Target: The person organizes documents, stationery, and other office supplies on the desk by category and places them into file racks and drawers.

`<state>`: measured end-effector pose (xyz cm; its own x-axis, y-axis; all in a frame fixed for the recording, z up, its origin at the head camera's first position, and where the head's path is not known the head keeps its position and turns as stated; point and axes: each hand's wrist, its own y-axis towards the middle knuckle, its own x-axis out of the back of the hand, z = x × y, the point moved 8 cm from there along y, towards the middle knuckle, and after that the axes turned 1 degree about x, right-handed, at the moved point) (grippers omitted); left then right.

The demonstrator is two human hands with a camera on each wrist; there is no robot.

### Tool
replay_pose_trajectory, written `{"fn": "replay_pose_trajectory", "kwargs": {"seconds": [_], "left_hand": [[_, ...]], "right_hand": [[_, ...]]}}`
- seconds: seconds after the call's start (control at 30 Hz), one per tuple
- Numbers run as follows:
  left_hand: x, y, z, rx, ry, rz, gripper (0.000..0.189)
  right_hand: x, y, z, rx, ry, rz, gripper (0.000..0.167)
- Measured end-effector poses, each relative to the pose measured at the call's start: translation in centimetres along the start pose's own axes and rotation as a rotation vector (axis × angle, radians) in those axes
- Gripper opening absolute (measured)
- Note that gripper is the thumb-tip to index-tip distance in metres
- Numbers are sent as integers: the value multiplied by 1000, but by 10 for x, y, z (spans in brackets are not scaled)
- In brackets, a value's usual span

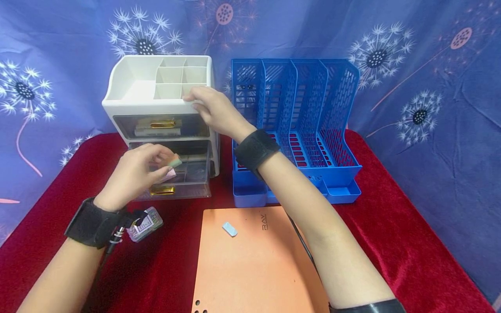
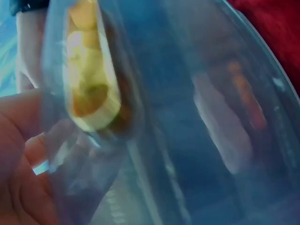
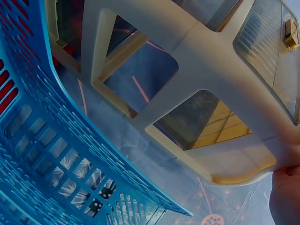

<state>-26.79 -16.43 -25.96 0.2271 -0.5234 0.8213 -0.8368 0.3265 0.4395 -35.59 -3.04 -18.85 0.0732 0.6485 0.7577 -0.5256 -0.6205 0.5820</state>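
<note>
My left hand [image 1: 135,174] is over the pulled-out lower clear drawer [image 1: 197,176] of a white desk organizer [image 1: 129,106]. Its curled fingers pinch a small green-and-orange eraser-like block [image 1: 175,161]. A pale pink piece [image 1: 170,174] shows beside the thumb; whether it is held or lies in the drawer is unclear. In the left wrist view, the gold handle [image 2: 89,75] is close and blurred, with a pale piece [image 2: 222,126] visible through the clear plastic. My right hand [image 1: 215,111] grips the organizer's front top edge, near its right corner.
The upper drawer [image 1: 185,126] is closed, with things inside. A blue file rack [image 1: 295,171] stands right of the organizer. A light-blue eraser-like block [image 1: 229,229] lies on an orange board [image 1: 242,265]. A small clear packet [image 1: 145,224] lies on the red cloth [image 1: 168,252].
</note>
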Motion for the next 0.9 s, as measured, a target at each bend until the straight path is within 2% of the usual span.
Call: {"fn": "replay_pose_trajectory", "kwargs": {"seconds": [0.2, 0.33, 0.47, 0.9], "left_hand": [[-1, 0, 29, 60, 38, 18, 23], [-2, 2, 43, 82, 42, 22, 19], [-3, 6, 48, 77, 66, 27, 15], [-14, 13, 55, 102, 167, 109, 9]], "right_hand": [[-1, 0, 1, 1, -8, 4, 21], [-1, 0, 0, 2, -15, 6, 21], [0, 0, -1, 1, -26, -1, 21], [-1, 1, 0, 1, -23, -1, 21]]}}
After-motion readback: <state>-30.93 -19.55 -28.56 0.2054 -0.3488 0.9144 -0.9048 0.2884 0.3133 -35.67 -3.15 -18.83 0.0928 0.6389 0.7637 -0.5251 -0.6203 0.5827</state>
